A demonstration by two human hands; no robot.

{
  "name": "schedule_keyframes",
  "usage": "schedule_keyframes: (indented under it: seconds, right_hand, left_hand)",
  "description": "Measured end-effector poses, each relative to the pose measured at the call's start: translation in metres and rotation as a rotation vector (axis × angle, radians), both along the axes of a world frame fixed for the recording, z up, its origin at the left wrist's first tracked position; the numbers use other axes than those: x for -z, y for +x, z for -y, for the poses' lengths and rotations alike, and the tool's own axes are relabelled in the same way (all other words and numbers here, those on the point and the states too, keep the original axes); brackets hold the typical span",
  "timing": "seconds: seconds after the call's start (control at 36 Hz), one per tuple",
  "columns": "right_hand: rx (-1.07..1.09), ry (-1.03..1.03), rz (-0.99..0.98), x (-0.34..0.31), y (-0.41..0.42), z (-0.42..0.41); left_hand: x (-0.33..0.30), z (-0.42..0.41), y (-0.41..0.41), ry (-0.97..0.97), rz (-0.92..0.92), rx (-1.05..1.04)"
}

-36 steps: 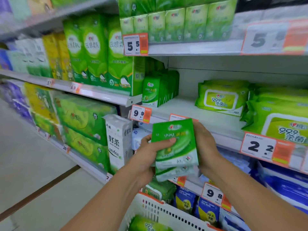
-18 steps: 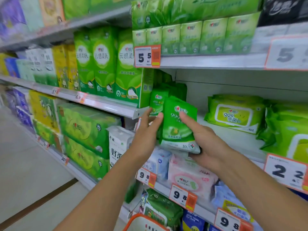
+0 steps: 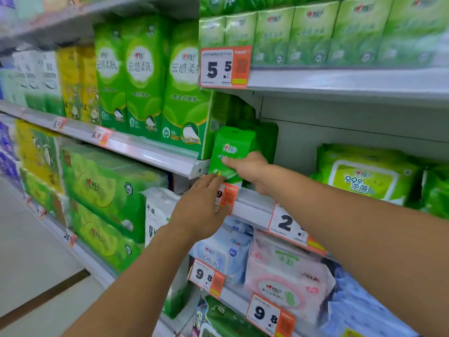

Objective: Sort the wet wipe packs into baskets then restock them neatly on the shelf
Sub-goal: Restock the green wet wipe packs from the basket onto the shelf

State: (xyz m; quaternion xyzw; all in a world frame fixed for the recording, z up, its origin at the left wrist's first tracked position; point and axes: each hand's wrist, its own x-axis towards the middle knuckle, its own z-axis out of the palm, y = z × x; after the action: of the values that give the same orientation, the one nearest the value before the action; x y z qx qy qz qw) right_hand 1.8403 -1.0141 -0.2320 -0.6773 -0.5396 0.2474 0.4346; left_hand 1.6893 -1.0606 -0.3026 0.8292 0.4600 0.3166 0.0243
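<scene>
A small green wet wipe pack [image 3: 230, 152] stands upright at the front of the middle shelf [image 3: 255, 205], in front of more small green packs [image 3: 264, 137]. My right hand [image 3: 247, 167] holds its right side, thumb across the front. My left hand [image 3: 201, 210] touches the pack's bottom edge with straight fingertips, just above an orange price tag. No basket is in view.
Large green wipe packs [image 3: 364, 173] lie further right on the same shelf. Tall green tissue packs [image 3: 145, 81] fill the shelf to the left. Pink and blue wipe packs [image 3: 286, 280] sit on the shelf below. Grey floor lies lower left.
Both hands carried the small green pack up from over the basket and set it at the front of the middle shelf. The basket has dropped out of view.
</scene>
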Motion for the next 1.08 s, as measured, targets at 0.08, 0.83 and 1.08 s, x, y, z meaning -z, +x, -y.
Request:
schedule_keyframes:
  seconds: [0.08, 0.83, 1.08]
  right_hand:
    - [-0.043, -0.053, -0.008, -0.001, -0.010, -0.008]
    - [-0.276, -0.270, 0.183, 0.289, -0.005, 0.272]
    - [-0.638, -1.179, 0.430, 0.400, 0.024, 0.415]
  left_hand:
    - [0.001, -0.002, 0.004, -0.040, 0.074, -0.008]
    - [0.172, 0.169, 0.010, -0.589, -0.671, 0.108]
    - [0.316, 0.315, -0.017, -1.332, -0.743, 0.028]
